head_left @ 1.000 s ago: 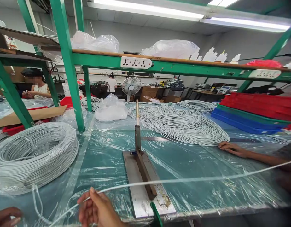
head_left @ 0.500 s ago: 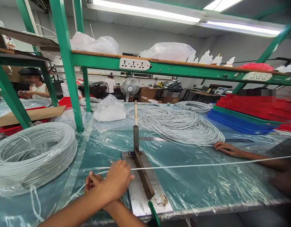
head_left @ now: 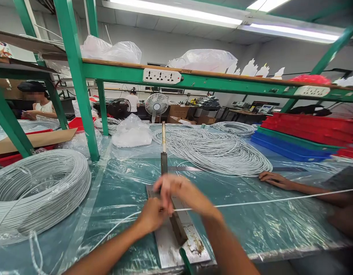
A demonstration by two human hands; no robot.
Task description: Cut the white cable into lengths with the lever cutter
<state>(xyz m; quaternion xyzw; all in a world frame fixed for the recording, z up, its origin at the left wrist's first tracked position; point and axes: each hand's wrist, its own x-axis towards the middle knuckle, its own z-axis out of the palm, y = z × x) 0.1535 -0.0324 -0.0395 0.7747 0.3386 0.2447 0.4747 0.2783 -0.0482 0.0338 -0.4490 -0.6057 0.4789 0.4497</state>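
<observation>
A thin white cable [head_left: 251, 202] runs across the bench from the lower left to the right edge. My left hand [head_left: 151, 215] is closed around it beside a hand-lever cutter [head_left: 178, 227]. Over the cutter's base, my right hand [head_left: 182, 191] is smeared by motion, its fingers pointing down next to the left hand's fingertips. Whether those fingers grip anything cannot be made out. The cutter's upright lever [head_left: 164, 141] rises behind my hands, which cover its pivot. A green handle [head_left: 185, 259] shows at the plate's front edge.
A wrapped cable coil [head_left: 61, 198] lies at left, and a loose cable pile [head_left: 216, 149] behind the cutter. Stacked trays [head_left: 296, 133] stand at right. Another person's hand [head_left: 275, 179] rests by the pile. A green shelf post [head_left: 78, 80] rises at left.
My right hand has moved from the left, under my left forearm, over to the cutter, so my arms are uncrossed. My left hand stays on the cable, slightly right of before.
</observation>
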